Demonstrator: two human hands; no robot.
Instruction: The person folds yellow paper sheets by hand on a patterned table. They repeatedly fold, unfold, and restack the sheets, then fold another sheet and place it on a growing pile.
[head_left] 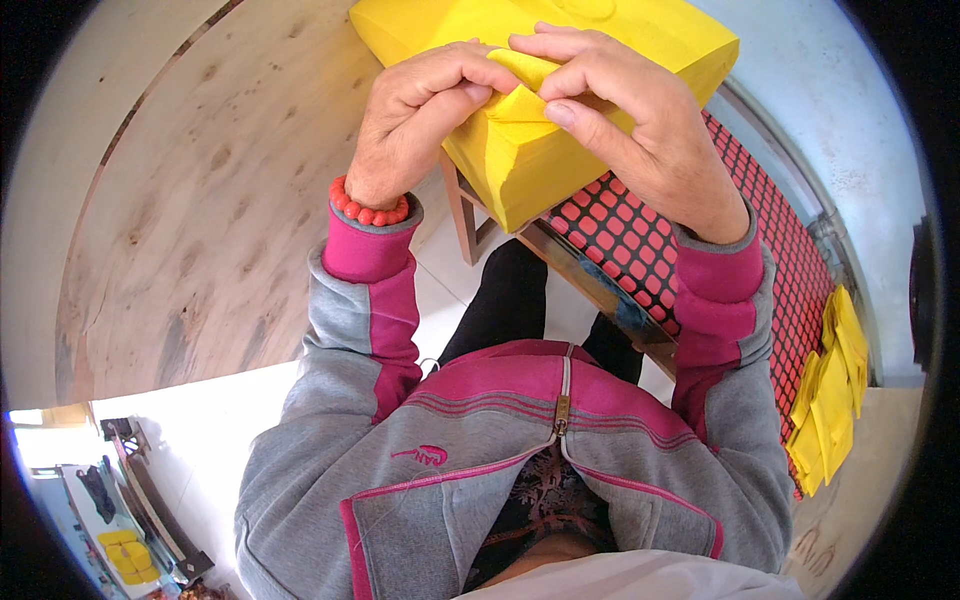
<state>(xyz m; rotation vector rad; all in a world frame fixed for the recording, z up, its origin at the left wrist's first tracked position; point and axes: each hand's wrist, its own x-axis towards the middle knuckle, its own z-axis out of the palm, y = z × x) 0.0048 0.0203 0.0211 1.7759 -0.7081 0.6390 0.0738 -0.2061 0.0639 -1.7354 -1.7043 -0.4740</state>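
A yellow fabric bag (640, 40) with a boxy shape is held up before me, its near corner pointing down toward me. My left hand (420, 110) pinches the folded edge of the bag between thumb and forefinger; a red bead bracelet (368, 207) circles that wrist. From the other side my right hand (630, 120) grips the same fold, thumb and forefinger closed on the cloth. A small peaked flap stands up between the two hands. The far part of the bag runs past the upper edge of the view.
Below the bag lies a surface with a red-and-black grid cover (640, 240) on a wooden frame. Several folded yellow cloth pieces (828, 390) rest on its right end. A large wooden board (200, 200) fills the left. More yellow pieces (130, 555) sit at lower left.
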